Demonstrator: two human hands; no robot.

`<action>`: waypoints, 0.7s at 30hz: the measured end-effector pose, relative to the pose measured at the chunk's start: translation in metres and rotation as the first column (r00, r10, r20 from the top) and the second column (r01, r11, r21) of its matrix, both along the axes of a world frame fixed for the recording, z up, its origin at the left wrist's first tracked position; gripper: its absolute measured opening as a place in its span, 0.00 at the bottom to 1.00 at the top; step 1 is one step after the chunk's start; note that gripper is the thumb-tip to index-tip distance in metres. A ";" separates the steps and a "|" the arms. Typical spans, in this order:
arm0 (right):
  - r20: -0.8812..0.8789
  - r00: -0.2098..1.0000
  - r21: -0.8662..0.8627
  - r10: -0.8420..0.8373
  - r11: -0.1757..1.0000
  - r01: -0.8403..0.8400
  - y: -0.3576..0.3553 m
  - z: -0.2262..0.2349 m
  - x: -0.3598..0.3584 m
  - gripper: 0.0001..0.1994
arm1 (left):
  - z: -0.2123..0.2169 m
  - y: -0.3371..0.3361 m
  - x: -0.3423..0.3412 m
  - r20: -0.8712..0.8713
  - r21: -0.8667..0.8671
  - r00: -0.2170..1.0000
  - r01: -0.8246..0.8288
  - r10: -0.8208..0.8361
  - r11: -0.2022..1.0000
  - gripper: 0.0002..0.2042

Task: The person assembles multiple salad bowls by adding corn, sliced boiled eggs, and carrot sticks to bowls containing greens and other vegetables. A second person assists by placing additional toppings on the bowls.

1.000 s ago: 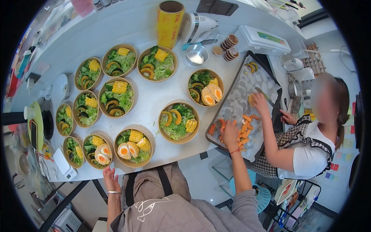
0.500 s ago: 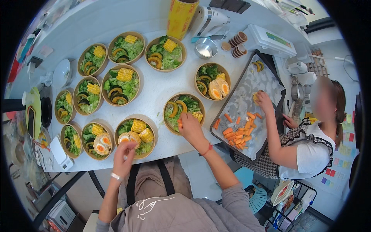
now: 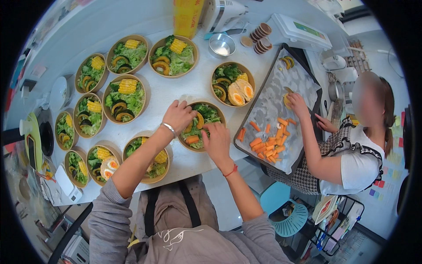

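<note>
Freshly: 1 carrot piece (image 3: 192, 139) added to bowl (image 3: 193, 150), left of right grip (image 3: 217, 141) | left grip (image 3: 178, 118) now over rim | both holds unclear

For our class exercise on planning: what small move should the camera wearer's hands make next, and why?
Perhaps settle the carrot piece into the greens: it lies on top, near the rim of the bowl, and the left hand and right hand are both at that bowl.
</note>
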State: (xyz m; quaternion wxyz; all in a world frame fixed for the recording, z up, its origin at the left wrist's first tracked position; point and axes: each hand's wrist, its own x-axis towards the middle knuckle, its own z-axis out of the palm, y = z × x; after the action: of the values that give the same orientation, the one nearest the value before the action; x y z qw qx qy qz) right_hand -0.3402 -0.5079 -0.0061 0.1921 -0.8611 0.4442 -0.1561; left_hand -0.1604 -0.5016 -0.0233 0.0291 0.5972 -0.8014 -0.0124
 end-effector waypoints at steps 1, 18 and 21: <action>-0.029 0.998 -0.020 -0.048 0.999 0.047 -0.005 0.002 0.001 0.12 | 0.000 0.001 0.001 -0.058 -0.037 0.998 -0.027 0.024 0.999 0.08; -0.176 0.959 0.023 0.221 0.975 -0.220 0.008 -0.004 0.004 0.10 | 0.011 0.016 -0.017 -0.306 -0.002 0.908 -0.301 0.286 0.954 0.12; -0.162 0.960 0.024 0.228 0.973 -0.228 0.007 -0.008 0.009 0.10 | 0.016 0.028 -0.017 -0.371 0.116 0.870 -0.303 0.324 0.946 0.15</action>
State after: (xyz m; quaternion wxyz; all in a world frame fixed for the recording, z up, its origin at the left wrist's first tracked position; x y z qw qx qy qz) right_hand -0.3315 -0.5008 -0.0138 0.1740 -0.9159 0.3567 -0.0606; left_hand -0.1773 -0.4734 -0.0068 0.1714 0.7055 -0.6719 -0.1464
